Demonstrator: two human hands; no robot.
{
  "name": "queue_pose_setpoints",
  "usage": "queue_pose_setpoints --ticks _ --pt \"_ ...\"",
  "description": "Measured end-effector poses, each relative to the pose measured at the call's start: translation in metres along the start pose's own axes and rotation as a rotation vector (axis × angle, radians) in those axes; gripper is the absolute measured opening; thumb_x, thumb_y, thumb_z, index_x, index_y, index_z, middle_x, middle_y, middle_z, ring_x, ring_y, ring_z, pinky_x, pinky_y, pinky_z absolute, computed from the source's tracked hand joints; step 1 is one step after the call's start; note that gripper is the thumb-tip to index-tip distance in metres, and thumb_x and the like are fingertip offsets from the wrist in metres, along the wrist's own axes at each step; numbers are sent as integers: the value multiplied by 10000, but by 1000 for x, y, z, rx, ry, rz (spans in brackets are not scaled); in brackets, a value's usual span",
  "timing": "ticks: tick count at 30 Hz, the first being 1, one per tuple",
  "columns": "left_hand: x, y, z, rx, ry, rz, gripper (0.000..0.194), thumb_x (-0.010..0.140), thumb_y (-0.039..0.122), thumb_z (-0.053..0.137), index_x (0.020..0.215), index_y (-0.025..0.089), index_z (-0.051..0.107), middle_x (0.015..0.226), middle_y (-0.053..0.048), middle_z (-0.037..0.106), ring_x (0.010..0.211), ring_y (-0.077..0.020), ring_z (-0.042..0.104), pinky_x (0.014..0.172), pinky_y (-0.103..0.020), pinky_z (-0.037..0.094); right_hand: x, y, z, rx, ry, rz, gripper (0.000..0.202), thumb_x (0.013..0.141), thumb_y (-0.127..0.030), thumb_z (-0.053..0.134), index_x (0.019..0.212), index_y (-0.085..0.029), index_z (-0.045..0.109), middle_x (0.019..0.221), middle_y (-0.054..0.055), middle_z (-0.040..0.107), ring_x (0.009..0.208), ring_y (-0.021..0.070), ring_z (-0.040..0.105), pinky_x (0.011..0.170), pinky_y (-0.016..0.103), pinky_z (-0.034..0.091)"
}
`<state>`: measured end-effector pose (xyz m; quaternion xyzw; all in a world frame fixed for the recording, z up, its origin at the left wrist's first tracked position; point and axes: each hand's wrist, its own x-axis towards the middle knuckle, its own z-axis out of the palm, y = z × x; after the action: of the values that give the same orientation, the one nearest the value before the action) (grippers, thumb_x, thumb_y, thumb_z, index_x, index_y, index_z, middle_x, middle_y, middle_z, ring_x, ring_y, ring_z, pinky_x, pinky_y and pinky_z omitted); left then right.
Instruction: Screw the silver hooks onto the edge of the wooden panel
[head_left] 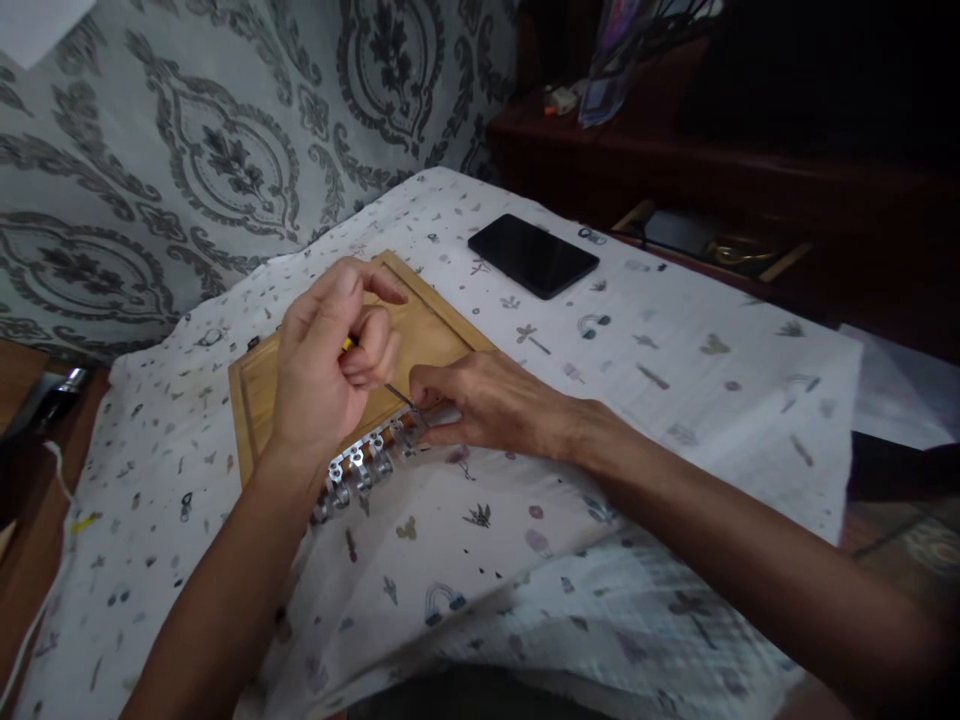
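My left hand (330, 360) is closed around a screwdriver, whose black and yellow handle (349, 343) shows only in part between the fingers. Its thin shaft (399, 395) slants down to the right, with the tip close to my right fingertips. My right hand (487, 405) pinches the right end of a row of shiny metal clips (360, 462). Each clip looks curved, with holes in its flat tabs. The row lies along the near edge of a wooden board (431, 335). Exactly where the screwdriver tip rests is hard to see.
A black phone (533, 255) lies on the patterned white cloth (645, 370) beyond the board. A patterned wall (225, 150) rises at the back left. Dark furniture with an open drawer (712, 245) stands at the right. A white cable (56, 560) hangs at the left.
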<state>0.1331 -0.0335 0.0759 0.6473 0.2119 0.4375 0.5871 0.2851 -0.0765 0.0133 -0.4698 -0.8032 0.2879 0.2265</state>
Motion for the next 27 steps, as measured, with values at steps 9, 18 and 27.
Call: queue_pose_setpoints --ticks 9,18,27 --pt "-7 20 8 67 238 64 389 1047 294 414 743 184 631 447 80 168 388 -80 127 413 -254 163 1 1 2 -54 10 -3 229 850 -314 772 920 -195 590 784 -12 694 667 132 547 610 270 285" --pt "-12 1 10 29 260 72 278 985 358 585 767 191 624 466 89 208 406 -70 149 416 -234 177 1 0 1 -49 17 -8 247 838 -315 781 875 -198 567 723 -37 636 597 102 475 583 265 244" --pt "-11 -6 10 87 245 52 285 983 392 582 765 213 625 472 83 222 398 -83 170 409 -262 173 1 0 1 -37 16 -14 233 841 -302 770 879 -202 563 682 -49 573 584 101 442 579 265 241"
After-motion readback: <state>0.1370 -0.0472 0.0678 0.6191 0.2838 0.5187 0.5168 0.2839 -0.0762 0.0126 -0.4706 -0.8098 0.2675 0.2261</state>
